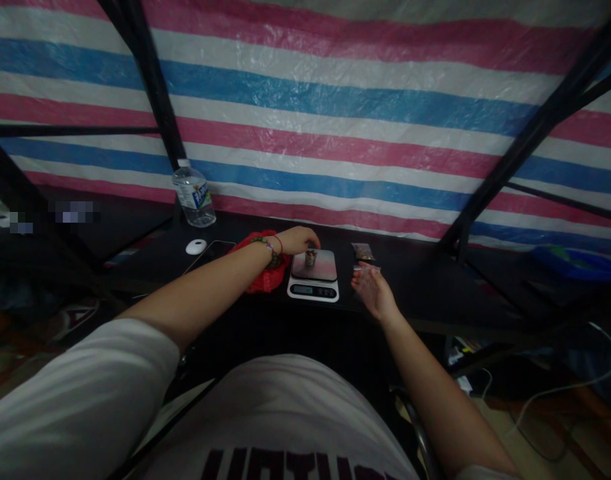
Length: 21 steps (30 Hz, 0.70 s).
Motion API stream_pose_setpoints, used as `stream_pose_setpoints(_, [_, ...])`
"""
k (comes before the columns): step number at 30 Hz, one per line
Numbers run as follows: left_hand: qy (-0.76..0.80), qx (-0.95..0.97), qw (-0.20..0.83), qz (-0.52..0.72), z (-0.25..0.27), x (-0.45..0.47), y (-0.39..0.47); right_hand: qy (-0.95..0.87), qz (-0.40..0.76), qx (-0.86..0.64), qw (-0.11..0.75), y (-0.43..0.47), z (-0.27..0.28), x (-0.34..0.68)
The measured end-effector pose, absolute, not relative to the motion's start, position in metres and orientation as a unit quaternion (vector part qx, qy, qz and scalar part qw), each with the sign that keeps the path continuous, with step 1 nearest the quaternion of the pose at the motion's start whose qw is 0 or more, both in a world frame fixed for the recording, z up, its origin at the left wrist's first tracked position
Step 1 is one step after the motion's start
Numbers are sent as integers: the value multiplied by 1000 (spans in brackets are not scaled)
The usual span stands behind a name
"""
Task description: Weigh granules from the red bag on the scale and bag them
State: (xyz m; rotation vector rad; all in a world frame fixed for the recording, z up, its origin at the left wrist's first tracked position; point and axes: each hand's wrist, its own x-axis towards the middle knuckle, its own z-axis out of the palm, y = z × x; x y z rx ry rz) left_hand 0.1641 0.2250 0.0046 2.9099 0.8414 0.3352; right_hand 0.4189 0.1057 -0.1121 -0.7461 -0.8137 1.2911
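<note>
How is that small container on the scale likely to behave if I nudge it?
The small container may tip easily, as it looks narrow and stands upright. It could slide, since the scale has a shiny, smooth-looking top. Its contents might spill, because they seem to show at the rim, by the left hand.

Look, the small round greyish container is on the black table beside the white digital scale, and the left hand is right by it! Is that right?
Not quite: the head view shows the small round greyish container on the shiny metal plate of the white digital scale, not on the black table. The left hand is right by it.
</note>
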Motion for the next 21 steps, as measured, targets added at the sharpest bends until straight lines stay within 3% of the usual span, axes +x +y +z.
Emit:
stream_pose_setpoints(6, [313,945,-1,92,8,158,220,-353,570,-335,662,105,-112,419])
stream_pose_setpoints(21, [326,942,5,72,0,152,223,-345,582,-321,662,104,-111,419])
